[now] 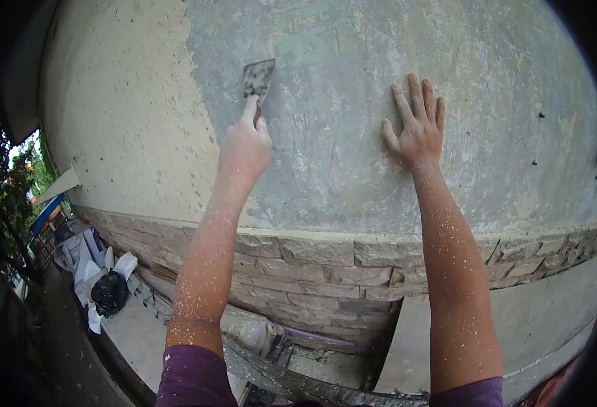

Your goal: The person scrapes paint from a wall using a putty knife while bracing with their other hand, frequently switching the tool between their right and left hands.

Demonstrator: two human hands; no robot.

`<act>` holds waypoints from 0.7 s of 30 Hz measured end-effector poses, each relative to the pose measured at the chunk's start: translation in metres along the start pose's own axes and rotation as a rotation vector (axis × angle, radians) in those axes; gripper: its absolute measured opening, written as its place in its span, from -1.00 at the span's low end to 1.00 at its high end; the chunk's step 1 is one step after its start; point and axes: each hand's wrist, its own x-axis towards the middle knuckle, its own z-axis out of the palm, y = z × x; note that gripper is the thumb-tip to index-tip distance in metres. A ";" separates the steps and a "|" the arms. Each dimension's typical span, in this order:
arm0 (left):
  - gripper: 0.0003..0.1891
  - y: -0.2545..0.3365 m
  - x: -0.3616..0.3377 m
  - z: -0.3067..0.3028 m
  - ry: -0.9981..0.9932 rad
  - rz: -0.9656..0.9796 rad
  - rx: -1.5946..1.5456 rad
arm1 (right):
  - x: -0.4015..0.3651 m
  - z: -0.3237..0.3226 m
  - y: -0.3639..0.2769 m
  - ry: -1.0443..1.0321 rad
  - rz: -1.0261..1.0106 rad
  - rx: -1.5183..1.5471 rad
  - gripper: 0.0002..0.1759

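Note:
My left hand (245, 146) grips a putty knife (258, 78) by its handle, with the index finger laid along it toward the blade. The wide metal blade points up and is blotched with dark and pale residue. It is at the wall (325, 136), on the bare grey part near the edge of the cream paint (129, 102); whether the blade edge touches cannot be made out. My right hand (417, 132) lies flat on the grey wall farther right, fingers spread and dusty. Pale flakes dot both forearms.
Below the painted wall runs a band of rough stone bricks (319, 271). A pale board (414, 346) leans at the lower right. At the lower left are a black plastic bag (109, 293), white sheets and other clutter. Trees (3, 183) show at the far left.

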 end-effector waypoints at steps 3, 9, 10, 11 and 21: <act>-0.52 0.016 0.014 -0.003 0.011 -0.013 -0.005 | -0.002 -0.002 -0.002 -0.009 -0.002 0.002 -0.21; -0.53 0.069 0.137 -0.042 0.275 0.156 -0.096 | 0.003 -0.004 0.001 -0.003 -0.015 0.002 -0.23; -0.52 0.065 0.130 -0.040 0.245 0.154 -0.084 | 0.002 -0.003 0.001 0.014 -0.017 0.005 -0.23; -0.50 0.057 0.119 -0.036 0.216 0.140 -0.070 | 0.000 -0.002 0.001 0.026 -0.030 0.015 -0.23; -0.53 -0.120 -0.043 0.007 -0.018 -0.201 -0.202 | 0.000 0.002 -0.003 0.096 -0.072 -0.008 -0.19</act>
